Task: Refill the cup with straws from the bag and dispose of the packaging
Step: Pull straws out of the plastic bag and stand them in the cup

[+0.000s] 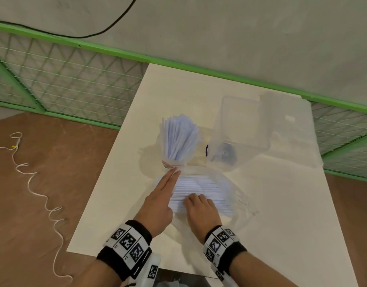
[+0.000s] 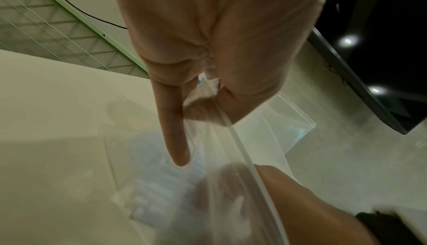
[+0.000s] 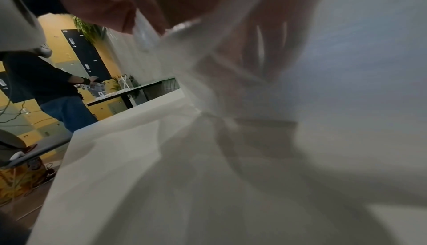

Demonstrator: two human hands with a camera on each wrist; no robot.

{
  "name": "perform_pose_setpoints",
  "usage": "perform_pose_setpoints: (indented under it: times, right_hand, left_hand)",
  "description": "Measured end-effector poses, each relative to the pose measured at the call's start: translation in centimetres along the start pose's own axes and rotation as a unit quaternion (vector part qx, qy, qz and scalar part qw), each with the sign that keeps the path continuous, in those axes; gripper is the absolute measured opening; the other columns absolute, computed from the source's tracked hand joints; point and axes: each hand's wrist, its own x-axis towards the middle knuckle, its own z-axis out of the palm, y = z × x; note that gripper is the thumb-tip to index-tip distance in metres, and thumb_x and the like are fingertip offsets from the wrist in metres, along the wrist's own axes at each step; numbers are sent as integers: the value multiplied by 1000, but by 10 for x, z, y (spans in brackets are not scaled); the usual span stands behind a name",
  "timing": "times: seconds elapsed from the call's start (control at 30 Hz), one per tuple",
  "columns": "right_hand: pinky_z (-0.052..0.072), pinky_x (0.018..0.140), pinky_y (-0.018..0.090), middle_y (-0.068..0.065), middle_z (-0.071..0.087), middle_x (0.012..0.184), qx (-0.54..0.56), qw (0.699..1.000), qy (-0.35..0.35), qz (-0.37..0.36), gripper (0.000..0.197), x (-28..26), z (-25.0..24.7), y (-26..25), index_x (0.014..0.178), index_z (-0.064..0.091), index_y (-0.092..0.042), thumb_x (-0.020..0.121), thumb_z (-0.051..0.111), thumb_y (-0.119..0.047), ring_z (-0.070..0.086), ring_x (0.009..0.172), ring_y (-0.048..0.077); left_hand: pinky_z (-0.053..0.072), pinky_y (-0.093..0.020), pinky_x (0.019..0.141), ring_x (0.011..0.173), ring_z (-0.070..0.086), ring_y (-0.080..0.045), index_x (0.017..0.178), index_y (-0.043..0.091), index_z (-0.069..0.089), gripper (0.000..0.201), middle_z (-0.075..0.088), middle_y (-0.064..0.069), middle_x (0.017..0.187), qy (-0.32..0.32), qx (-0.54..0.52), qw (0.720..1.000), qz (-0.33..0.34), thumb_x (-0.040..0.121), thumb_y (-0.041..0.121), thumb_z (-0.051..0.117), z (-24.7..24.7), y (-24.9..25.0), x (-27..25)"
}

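A cup (image 1: pixel 171 163) packed with white paper-wrapped straws (image 1: pixel 179 137) stands mid-table. Just in front of it a clear zip bag (image 1: pixel 224 189) lies flat with more wrapped straws (image 1: pixel 205 186) inside. My left hand (image 1: pixel 168 183) is at the bag's left end beside the cup. In the left wrist view its thumb and a finger pinch the bag's zip rim (image 2: pixel 240 148) while the index finger (image 2: pixel 177 139) points straight out. My right hand (image 1: pixel 192 200) reaches into the bag, fingers curled over the straws. They show blurred through the plastic (image 3: pixel 261 48).
The white table (image 1: pixel 271 214) holds a clear plastic bin (image 1: pixel 240 125) tilted behind the cup on the right, with a dark round object (image 1: pixel 227 153) showing through it. A green wire fence (image 1: pixel 74 83) runs behind. A white cord (image 1: pixel 33 183) lies on the floor. A person (image 3: pixel 57 93) stands at another table.
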Motion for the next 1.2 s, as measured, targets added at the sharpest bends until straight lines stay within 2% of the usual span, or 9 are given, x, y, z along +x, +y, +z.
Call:
perform_pose_setpoints:
  times: [0.17, 0.33, 0.57, 0.7, 0.8, 0.9, 0.97, 1.07, 1.2]
  right_hand:
    - [54, 64, 35, 0, 66, 83, 5, 1000, 0, -3, 45, 0, 2, 0, 95, 69, -17, 52, 81, -12, 62, 72, 23]
    - [53, 62, 35, 0, 65, 82, 0, 1000, -5, 0, 41, 4, 1, -1, 86, 69, -17, 47, 79, -12, 61, 70, 23]
    - [52, 62, 36, 0, 66, 81, -1, 1000, 18, -10, 40, 5, 1, -4, 88, 68, -17, 49, 78, -13, 63, 70, 23]
    - [52, 64, 35, 0, 65, 82, -8, 1000, 13, -6, 39, 9, 3, -4, 86, 69, -17, 48, 77, -13, 62, 71, 24]
    - [52, 63, 36, 2, 65, 80, -18, 1000, -1, -4, 37, 12, -1, -5, 83, 68, -16, 47, 76, -13, 61, 71, 25]
    - [52, 66, 37, 1, 67, 76, -16, 999, -28, 4, 34, 13, -2, -6, 84, 69, -17, 50, 76, -13, 63, 69, 24]
    - [51, 74, 40, 2, 69, 84, -7, 998, -60, 8, 33, 14, -4, -6, 93, 68, -16, 60, 71, -15, 65, 78, 27]
    - [41, 94, 43, 7, 65, 111, -22, 996, -91, -5, 34, 16, -6, -5, 113, 61, -13, 80, 55, -17, 58, 105, 31]
    - [35, 101, 42, 8, 59, 122, -38, 994, -105, -21, 33, 19, -9, -5, 118, 57, -13, 87, 49, -22, 51, 114, 31]
  left_hand:
    - [45, -24, 102, 132, 43, -7, 154, 35, 13, 101, 4, 30, 156, 5, -2, 1000, -1, 74, -19, 44, -2, -3, -5]
    - [45, -26, 104, 134, 42, -8, 153, 37, 13, 101, 4, 32, 155, 5, -1, 1000, 6, 74, -19, 43, -1, -3, -8]
    - [41, -29, 109, 138, 36, -7, 153, 36, 14, 104, 0, 41, 149, 10, 0, 1000, 10, 71, -21, 43, -3, -9, -9]
    - [41, -23, 106, 134, 41, -9, 152, 36, 14, 102, -4, 45, 144, 10, -1, 1000, -1, 73, -20, 44, -4, -6, -8]
    - [40, -18, 103, 133, 42, -9, 152, 36, 14, 102, -4, 45, 143, 10, -5, 1000, -3, 72, -20, 44, -5, -6, -7]
    - [42, -23, 105, 134, 41, -9, 153, 35, 14, 102, 0, 40, 147, 11, -5, 1000, -5, 72, -20, 44, -4, -6, -6]
    - [42, -25, 106, 134, 41, -9, 153, 35, 15, 102, 3, 36, 151, 12, -5, 1000, -5, 71, -20, 43, -4, -6, -5]
    - [43, -28, 107, 135, 40, -9, 153, 35, 16, 103, 5, 31, 156, 14, -5, 1000, -3, 71, -20, 43, -4, -7, -4]
    - [43, -28, 107, 135, 40, -8, 153, 35, 15, 103, 5, 29, 157, 14, -2, 1000, -5, 71, -20, 43, -5, -5, -5]
